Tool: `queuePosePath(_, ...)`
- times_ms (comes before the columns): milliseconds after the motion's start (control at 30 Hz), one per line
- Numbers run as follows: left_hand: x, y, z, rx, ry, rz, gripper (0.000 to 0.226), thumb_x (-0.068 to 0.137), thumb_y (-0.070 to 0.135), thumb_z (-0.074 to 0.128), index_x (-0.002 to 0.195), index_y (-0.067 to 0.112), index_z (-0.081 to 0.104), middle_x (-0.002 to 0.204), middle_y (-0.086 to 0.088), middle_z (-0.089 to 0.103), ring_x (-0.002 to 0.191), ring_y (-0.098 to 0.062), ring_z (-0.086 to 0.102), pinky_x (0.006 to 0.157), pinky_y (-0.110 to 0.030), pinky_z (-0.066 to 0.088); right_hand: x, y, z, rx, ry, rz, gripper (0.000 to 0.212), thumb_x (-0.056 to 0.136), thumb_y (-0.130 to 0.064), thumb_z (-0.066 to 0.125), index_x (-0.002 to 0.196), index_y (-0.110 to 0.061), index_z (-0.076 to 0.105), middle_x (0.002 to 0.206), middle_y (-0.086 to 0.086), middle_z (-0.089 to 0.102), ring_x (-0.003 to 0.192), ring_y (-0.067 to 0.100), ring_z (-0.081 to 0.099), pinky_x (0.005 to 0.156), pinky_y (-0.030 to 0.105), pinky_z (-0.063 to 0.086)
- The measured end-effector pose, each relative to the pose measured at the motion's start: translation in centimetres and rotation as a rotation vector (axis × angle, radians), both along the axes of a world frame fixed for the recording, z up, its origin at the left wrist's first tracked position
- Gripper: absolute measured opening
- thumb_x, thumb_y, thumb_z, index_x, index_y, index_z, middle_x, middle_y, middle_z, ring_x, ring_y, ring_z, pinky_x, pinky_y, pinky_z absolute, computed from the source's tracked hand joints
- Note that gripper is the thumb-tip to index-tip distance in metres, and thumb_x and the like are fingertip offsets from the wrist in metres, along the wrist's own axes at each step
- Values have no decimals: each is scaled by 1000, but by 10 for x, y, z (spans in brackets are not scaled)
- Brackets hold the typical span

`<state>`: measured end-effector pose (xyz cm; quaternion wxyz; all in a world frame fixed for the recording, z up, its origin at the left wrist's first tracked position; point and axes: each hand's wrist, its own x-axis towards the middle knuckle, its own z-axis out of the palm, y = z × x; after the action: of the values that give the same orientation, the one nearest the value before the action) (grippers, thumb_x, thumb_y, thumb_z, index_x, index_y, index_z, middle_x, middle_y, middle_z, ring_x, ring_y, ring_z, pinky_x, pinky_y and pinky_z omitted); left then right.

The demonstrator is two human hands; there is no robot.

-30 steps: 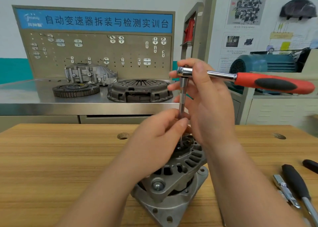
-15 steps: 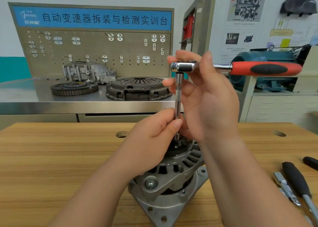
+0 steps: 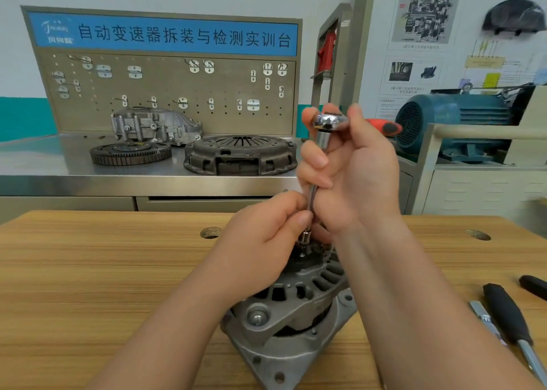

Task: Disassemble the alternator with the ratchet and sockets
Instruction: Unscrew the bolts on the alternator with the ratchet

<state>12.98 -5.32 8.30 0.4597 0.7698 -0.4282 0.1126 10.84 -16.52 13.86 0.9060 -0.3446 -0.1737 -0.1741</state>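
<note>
Wooden tabletop (image 3: 88, 286): light grain; two round holes (image 3: 210, 232) near its far edge
Centre: alternator (image 3: 290, 330) standing on its flange
Right edge: black-handled tool (image 3: 509, 315); metal bar (image 3: 485, 321) just beside it; another black handle (image 3: 535, 286) further right
Steel tabletop (image 3: 44, 164) behind: toothed flywheel (image 3: 130, 153); clutch cover (image 3: 239, 155); aluminium housing (image 3: 157, 126)

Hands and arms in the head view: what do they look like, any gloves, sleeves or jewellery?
The left hand and right hand are bare: no gloves, no rings showing. Visible nails are short and unpainted. The forearms are bare too, no watch or bracelet, and no sleeve appears before the picture's bottom edge.
</note>
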Motion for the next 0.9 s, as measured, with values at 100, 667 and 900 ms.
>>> queuePosePath(100, 1, 2, 1, 10, 42, -33, 31, 87, 34, 43, 89, 11, 63, 76, 4, 68, 71, -16, 59, 72, -44, 49, 5, -2, 1, -62, 32, 112, 34, 103, -34, 37, 84, -13, 56, 74, 4, 70, 40, 8, 44, 33, 14, 27)
queuePosePath(667, 0, 0, 0, -43, 34, -51, 36, 90, 37, 46, 91, 4, 59, 69, -4, 62, 62, -17, 55, 65, -43, 50, -10, 4, -15, -342, -175, -301, 26, 99, -35, 41, 116, -26, 59, 101, 0, 74, 63, 14, 66, 57, 25, 54)
queuePosePath(900, 2, 0, 1, -58, 56, -69, 21, 89, 30, 50, 80, 13, 59, 58, 10, 57, 53, -8, 49, 58, -32, 45, -8, 2, -14, -299, -144, -165, 26, 94, -39, 46, 113, -27, 58, 96, 4, 73, 70, 14, 66, 64, 26, 54)
